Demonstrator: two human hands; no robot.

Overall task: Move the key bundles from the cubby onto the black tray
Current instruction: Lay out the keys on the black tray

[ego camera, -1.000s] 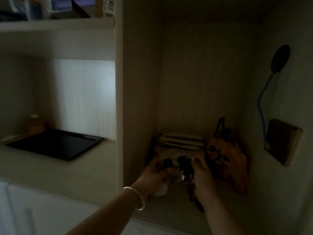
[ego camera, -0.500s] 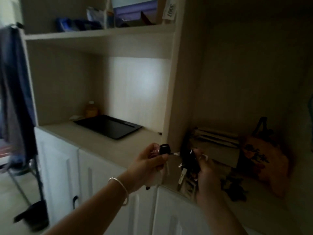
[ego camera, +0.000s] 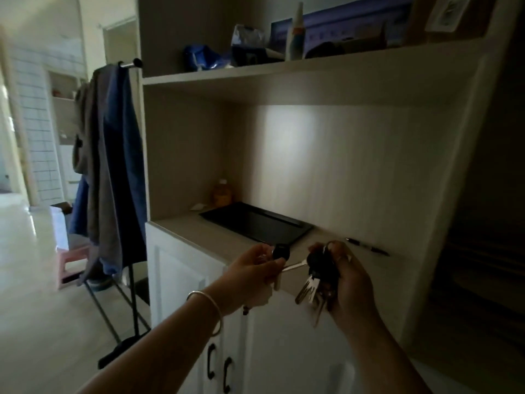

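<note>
My left hand [ego camera: 255, 268] grips a black-headed key [ego camera: 280, 252] whose silver blade points right. My right hand [ego camera: 350, 277] holds a key bundle [ego camera: 315, 280] with black fobs and several silver keys dangling below. Both hands hover in front of the counter edge, just in front of and below the black tray [ego camera: 255, 223], which lies flat on the counter in the lit alcove. The dark cubby [ego camera: 483, 223] is at the far right; its contents are too dark to make out.
A black pen [ego camera: 366, 246] lies on the counter right of the tray. An orange bottle [ego camera: 223, 194] stands behind the tray's left corner. A clothes rack with blue and grey garments [ego camera: 110, 172] stands left of the cabinet. White cabinet doors [ego camera: 221, 351] lie below.
Both hands have left the cubby with the keys and moved left to the tray; the view has swung left, so the cubby now sits at the right edge.
</note>
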